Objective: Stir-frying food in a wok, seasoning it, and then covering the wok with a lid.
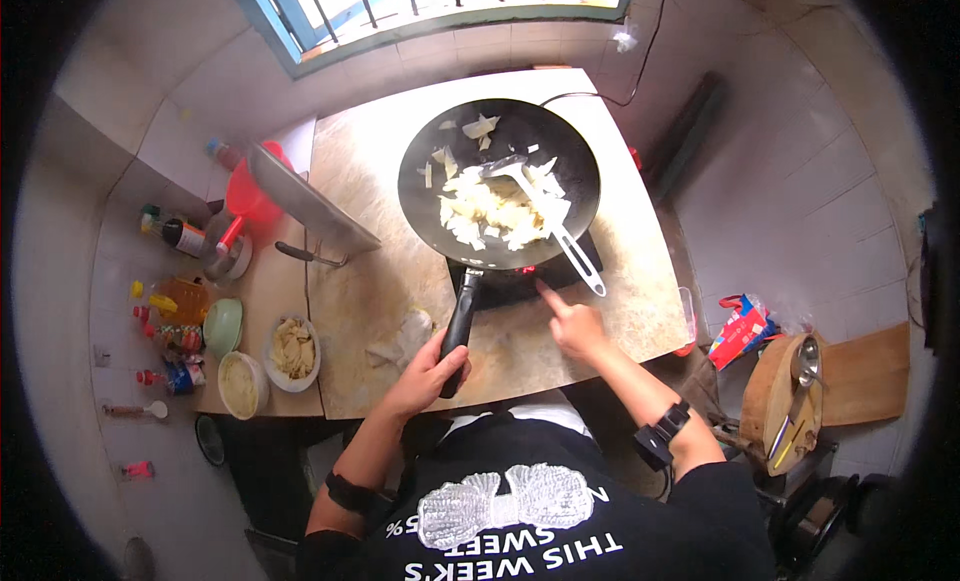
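My left hand [433, 371] grips the black handle of a wok [420, 213], which sits on a black induction cooker [495, 292]. Pale, flat food pieces [487, 210] lie heaped in the wok, with a few scattered towards its far side. A spatula [574, 255] with a white handle rests in the food, its handle over the wok's near right rim. With the index finger extended, my right hand [577, 330] points at or touches the cooker's front panel beside a lit red display. Nothing is held in it. A crumpled cloth [409, 337] lies left of the wok handle.
A tilted pan lid [311, 198] and a red plastic colander or scoop [255, 187] stand left. Nearby are a plate of food [294, 354], a bowl [241, 384], a green bowl [223, 326] and several bottles. A round chopping board [765, 393] with utensils is at right.
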A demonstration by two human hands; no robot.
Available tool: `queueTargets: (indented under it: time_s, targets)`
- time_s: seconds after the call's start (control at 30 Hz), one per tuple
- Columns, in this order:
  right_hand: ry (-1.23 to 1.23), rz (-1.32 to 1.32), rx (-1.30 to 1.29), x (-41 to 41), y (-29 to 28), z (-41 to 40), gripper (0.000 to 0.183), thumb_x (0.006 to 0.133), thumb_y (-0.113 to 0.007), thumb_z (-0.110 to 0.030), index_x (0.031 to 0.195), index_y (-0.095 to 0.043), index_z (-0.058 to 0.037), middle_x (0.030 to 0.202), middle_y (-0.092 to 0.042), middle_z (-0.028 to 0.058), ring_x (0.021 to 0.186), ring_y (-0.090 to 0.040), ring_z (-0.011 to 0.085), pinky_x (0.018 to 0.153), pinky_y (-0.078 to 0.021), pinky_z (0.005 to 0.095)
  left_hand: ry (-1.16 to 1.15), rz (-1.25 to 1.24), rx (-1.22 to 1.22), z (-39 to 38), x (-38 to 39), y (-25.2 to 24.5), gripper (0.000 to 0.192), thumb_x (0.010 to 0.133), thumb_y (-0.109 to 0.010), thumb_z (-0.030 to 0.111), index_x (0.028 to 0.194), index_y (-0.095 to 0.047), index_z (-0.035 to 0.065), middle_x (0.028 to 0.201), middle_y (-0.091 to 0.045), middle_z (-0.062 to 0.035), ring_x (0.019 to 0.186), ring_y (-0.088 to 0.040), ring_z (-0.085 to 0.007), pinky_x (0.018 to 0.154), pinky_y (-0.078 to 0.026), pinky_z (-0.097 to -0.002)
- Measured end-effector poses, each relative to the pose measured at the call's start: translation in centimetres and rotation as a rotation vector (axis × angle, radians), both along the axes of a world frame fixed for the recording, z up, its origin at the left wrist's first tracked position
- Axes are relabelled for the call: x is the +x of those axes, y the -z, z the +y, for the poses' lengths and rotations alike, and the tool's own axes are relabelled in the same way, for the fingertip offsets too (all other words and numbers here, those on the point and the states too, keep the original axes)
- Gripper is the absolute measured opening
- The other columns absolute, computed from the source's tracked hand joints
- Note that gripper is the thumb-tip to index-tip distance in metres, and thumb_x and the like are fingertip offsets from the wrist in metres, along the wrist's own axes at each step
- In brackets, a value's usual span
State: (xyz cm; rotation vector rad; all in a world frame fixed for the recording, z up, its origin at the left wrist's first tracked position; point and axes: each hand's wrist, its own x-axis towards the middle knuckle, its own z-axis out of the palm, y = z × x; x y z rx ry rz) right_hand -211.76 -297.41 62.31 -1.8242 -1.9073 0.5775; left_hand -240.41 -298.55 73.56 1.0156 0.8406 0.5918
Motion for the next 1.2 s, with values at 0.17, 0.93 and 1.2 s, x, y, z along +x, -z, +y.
queueTargets:
  time_s: [0.17,0.93,1.2]
  targets:
    - [-0.224,-0.367,-0.066,-1.9,0.3,2.3,0.078,0.074,-0.051,-0.012,0.146,-0.021,-0.0210,0.064,-0.062,0.0188,0.055,-0.061,0.0335,0.057,-0.0505,0.0456,-0.048,0.029,-0.073,0.2,-0.7,0.0,0.048,0.098,-0.043,0.033,0.135,-0.035,0.0047,0.084,-0.059,-0.0044,0.069,-0.055,-0.0088,0.057,-0.044,-0.0219]
    - [0.212,0.357,0.233,5.7,-3.1,2.8,0.040,0.072,-0.066,-0.007,0.110,-0.054,-0.0088,0.057,-0.052,0.0051,0.049,-0.054,0.0262,0.048,-0.0420,0.0349,-0.899,-0.096,-0.234,-6.6,-8.7,3.1,0.053,0.097,-0.035,0.048,0.138,-0.039,0.0142,0.096,-0.062,-0.0070,0.073,-0.055,-0.0108,0.064,-0.047,-0.0247]
    - [-0.661,-0.325,0.720,4.8,-14.3,7.8,0.030,0.076,-0.067,-0.019,0.105,-0.063,-0.0122,0.098,-0.058,0.0091,0.075,-0.060,0.0234,0.061,-0.0484,0.0321,-0.926,-0.121,-0.257,-6.3,-8.7,3.0,0.053,0.097,-0.037,0.048,0.136,-0.041,0.0133,0.095,-0.062,-0.0074,0.073,-0.056,-0.0107,0.063,-0.047,-0.0246]
